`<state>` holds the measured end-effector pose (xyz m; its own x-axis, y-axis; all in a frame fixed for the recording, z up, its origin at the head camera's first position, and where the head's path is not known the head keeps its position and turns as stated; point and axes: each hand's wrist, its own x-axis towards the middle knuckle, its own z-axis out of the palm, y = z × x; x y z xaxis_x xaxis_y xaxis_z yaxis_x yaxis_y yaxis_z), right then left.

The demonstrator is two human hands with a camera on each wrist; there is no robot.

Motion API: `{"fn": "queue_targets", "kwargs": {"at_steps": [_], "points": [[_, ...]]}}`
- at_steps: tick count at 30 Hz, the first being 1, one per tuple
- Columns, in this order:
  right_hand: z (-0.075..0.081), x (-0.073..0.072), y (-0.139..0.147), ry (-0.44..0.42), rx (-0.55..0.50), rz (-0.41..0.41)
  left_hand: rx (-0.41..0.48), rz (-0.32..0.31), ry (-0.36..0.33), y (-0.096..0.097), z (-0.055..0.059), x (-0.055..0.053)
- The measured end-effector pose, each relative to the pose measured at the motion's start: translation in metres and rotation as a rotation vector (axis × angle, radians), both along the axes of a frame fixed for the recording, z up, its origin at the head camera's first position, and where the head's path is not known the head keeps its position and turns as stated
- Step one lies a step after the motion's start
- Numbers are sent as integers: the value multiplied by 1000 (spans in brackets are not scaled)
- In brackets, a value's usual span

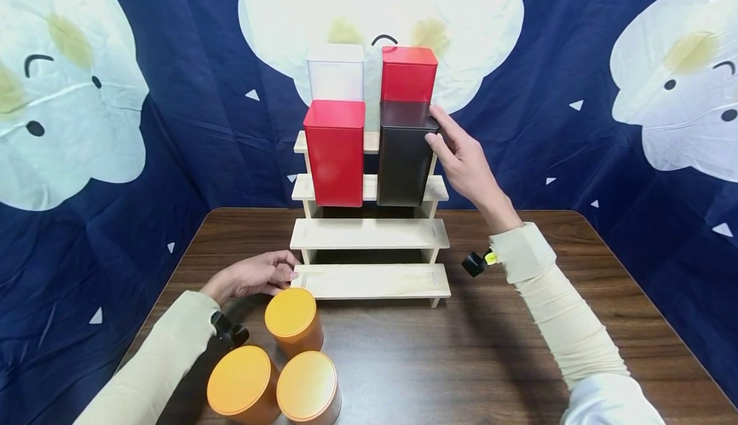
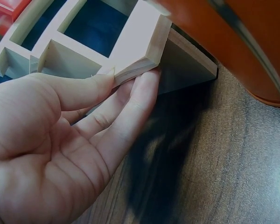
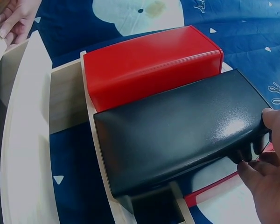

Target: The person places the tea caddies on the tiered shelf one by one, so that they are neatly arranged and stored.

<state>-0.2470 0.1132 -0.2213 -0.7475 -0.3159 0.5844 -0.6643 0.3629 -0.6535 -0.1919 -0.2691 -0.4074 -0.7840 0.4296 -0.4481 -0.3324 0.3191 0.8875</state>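
Standing by the table (image 1: 461, 361), dark brown with streaked wood grain. On it is a stepped rack (image 1: 369, 234) of pale, bare wood: four flat boards rising toward the back.

Right hand (image 1: 464, 159): pinches the black box (image 1: 406, 165) at its upper right corner, thumb to the front, fingers reaching round behind. The box is a tall, upright rectangular block with rounded edges; its smooth skin throws a bright highlight in the right wrist view. It stands on the second board from the top, beside a glossy red box (image 1: 336, 156) of like shape, a narrow gap between them.

Behind these, on the top level, a satin white box (image 1: 336, 69) and a second red box (image 1: 409, 75) show their upper parts; their bases are hidden.

Left hand (image 1: 259, 275): pinches the left end of the lowest board (image 1: 371, 281), thumb above, fingertips under it. The board's squared, raw-cut edge shows close up.

Just in front of that hand, three round orange canisters (image 1: 242, 380) with flat, faintly shiny lids stand clustered.

Backdrop: creased navy cloth (image 1: 184, 91) printed with white clouds and small triangles.
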Motion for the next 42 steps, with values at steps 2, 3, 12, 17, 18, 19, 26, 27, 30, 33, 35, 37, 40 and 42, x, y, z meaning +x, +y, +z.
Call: {"fn": "queue_targets", "kwargs": {"at_steps": [2,3,12,17,18,19,26,27,30,33,35,37,40,42], "points": [[-1,0,0,-3,-5,6,-3,9,-4,1,-1,0],[-1,0,0,-7,-10,11,-6,13,-5,1,-1,0],[-2,9,4,-55,-85,9,-3,23,-10,2,-3,0],[1,17,6,-26,-134,21,-7,20,0,1,-4,-2],[1,19,6,-21,-143,23,-7,19,1,1,-4,-2],[1,21,7,-16,-148,22,-8,20,1,1,-4,-3],[-7,25,9,54,-192,99,-21,20,-4,0,-1,-3],[-9,25,9,79,-195,118,-21,17,-3,0,-1,-3],[-14,29,5,152,-210,191,-23,18,-4,0,0,-3],[-18,37,-1,185,-214,249,-24,21,-7,-1,0,-3],[-22,42,-6,188,-214,281,-29,27,-9,-1,-1,-4],[-27,47,-11,189,-200,309,-32,26,-8,-2,-2,-4],[-36,52,-20,197,-173,361,-34,21,-8,-2,-2,-5],[-42,56,-25,187,-144,395,-33,20,-10,-2,-2,-5]]}}
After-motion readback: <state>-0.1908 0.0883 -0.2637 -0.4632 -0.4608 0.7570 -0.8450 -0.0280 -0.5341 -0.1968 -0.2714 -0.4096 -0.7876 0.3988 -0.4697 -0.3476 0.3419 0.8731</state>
